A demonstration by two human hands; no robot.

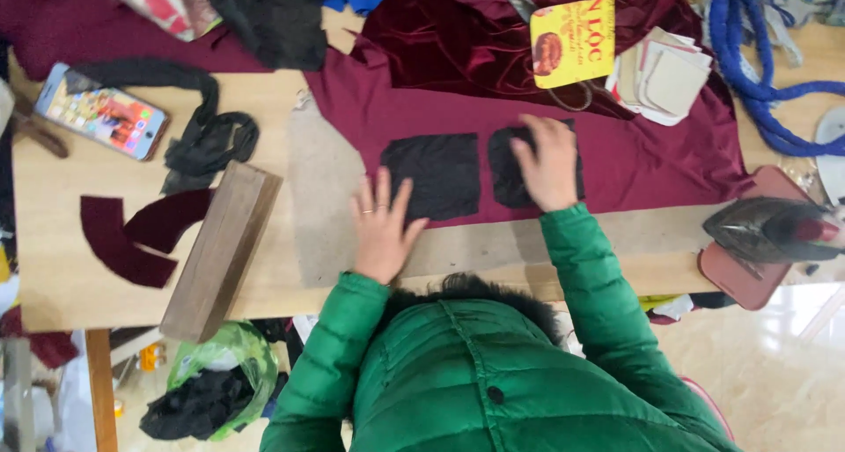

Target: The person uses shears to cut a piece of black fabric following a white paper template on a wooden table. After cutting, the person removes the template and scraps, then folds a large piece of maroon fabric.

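The person wears a bright green quilted puffer jacket with stitched horizontal channels, a dark fur-trimmed collar and long sleeves ending snug at the wrists; a thin ring sits on a finger of the left hand (382, 232); both hands are bare

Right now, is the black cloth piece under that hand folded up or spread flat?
Spread flat. The black fabric piece lies in a single layer on the maroon cloth, with the right hand pressed on it, palm down.
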